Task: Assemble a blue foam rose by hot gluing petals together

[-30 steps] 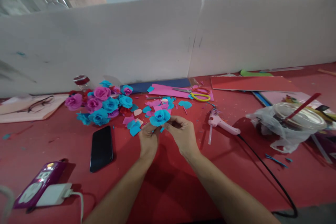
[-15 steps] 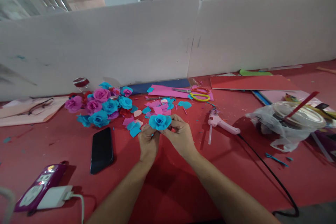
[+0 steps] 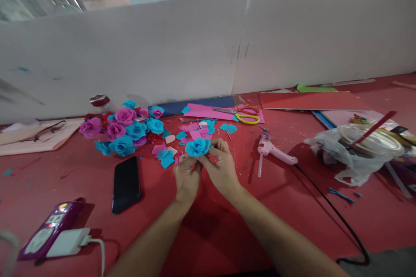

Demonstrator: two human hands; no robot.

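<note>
A blue paper rose (image 3: 197, 147) sits between both of my hands, just above the red table (image 3: 208, 225). My left hand (image 3: 186, 177) pinches it from below on the left. My right hand (image 3: 222, 166) curls its fingers round the rose's right side. Loose blue and pink paper petals (image 3: 195, 132) lie scattered right behind the rose. A heap of finished blue and pink paper roses (image 3: 125, 129) lies to the left of the hands.
A black phone (image 3: 126, 184) lies left of my left arm. A pink glue gun (image 3: 274, 152) with a black cord lies to the right, scissors (image 3: 243, 115) behind on coloured sheets. A plastic cup in a bag (image 3: 360, 149) stands far right, a charger (image 3: 65, 242) near left. White boards wall the back.
Both hands stayed on the blue rose and turned it slightly; my right hand's fingers shifted higher round its edge.
</note>
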